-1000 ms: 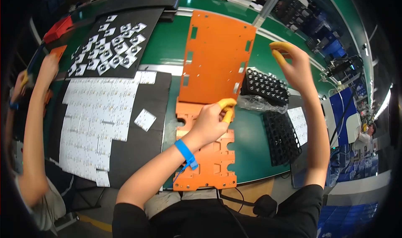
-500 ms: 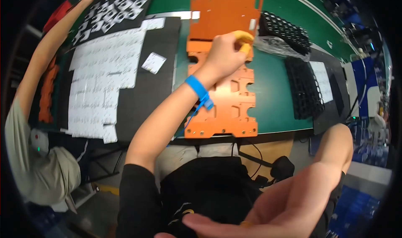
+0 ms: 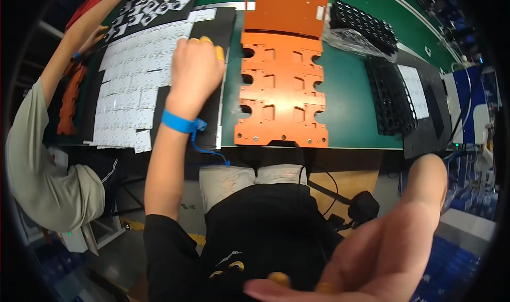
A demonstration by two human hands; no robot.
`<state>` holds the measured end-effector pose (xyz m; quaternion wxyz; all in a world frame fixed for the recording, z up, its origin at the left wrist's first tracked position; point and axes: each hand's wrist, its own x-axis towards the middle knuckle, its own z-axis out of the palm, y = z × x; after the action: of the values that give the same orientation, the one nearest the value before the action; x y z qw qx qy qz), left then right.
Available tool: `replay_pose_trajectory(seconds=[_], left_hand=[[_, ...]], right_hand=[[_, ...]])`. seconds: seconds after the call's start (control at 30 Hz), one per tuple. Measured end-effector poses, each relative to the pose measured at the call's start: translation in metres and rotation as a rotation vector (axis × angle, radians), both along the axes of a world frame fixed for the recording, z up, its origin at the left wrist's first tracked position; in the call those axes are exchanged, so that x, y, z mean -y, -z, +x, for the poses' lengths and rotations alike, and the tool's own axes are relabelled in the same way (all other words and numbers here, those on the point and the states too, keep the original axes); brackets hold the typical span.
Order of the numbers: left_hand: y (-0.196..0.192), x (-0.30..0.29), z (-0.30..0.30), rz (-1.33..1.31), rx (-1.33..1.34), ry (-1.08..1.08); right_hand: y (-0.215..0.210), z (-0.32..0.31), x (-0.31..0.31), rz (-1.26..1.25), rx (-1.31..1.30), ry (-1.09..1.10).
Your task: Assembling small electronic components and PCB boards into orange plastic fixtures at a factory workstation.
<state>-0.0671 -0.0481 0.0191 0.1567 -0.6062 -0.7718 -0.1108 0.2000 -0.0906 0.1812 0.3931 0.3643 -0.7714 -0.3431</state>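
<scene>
My left hand [image 3: 197,68], with a blue wrist strap [image 3: 179,122] and yellow finger covers, is lowered over the dark mat [image 3: 226,31] beside rows of white printed cards [image 3: 125,89]. Its fingers curl downward; what they hold, if anything, is hidden. My right hand [image 3: 366,265] is raised close in at the lower right, cut off by the lower edge. Yellow covers show on its fingers, but their grip does not. Before me on the green table lies an orange notched plate [image 3: 284,89], with a larger orange panel [image 3: 284,10] at its far end.
At the right lie black perforated trays [image 3: 364,28], one partly in clear plastic [image 3: 353,41], and another black tray [image 3: 388,97] next to a white sheet [image 3: 413,89]. On the left, a co-worker's arm [image 3: 69,52] reaches toward a dark board of white pieces [image 3: 151,7].
My left hand has moved left from over the orange plate to the dark mat, where a loose white card was showing. My right hand stays raised near the lower edge. The view has shifted slightly.
</scene>
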Motion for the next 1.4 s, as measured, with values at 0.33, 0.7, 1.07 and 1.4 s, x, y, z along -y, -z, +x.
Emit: replay_pose_trajectory(seconds=[0.33, 0.7, 1.07, 1.4], left_hand=[[0.022, 0.006, 0.019, 0.063, 0.026, 0.095], [0.022, 0.018, 0.007, 0.006, 0.279, 0.090], [0.004, -0.013, 0.002, 0.346, 1.108, 0.272], [0.004, -0.076, 0.054, 0.218, 1.705, 0.525]], right_hand=[[0.032, 0.096, -0.068, -1.010, -0.097, 0.822], [0.146, 0.171, -0.330, -1.420, -0.364, 1.601], [0.108, 0.090, -0.233, -2.006, -0.259, 0.724], [0.150, -0.044, -0.187, -2.236, 0.198, 0.088]])
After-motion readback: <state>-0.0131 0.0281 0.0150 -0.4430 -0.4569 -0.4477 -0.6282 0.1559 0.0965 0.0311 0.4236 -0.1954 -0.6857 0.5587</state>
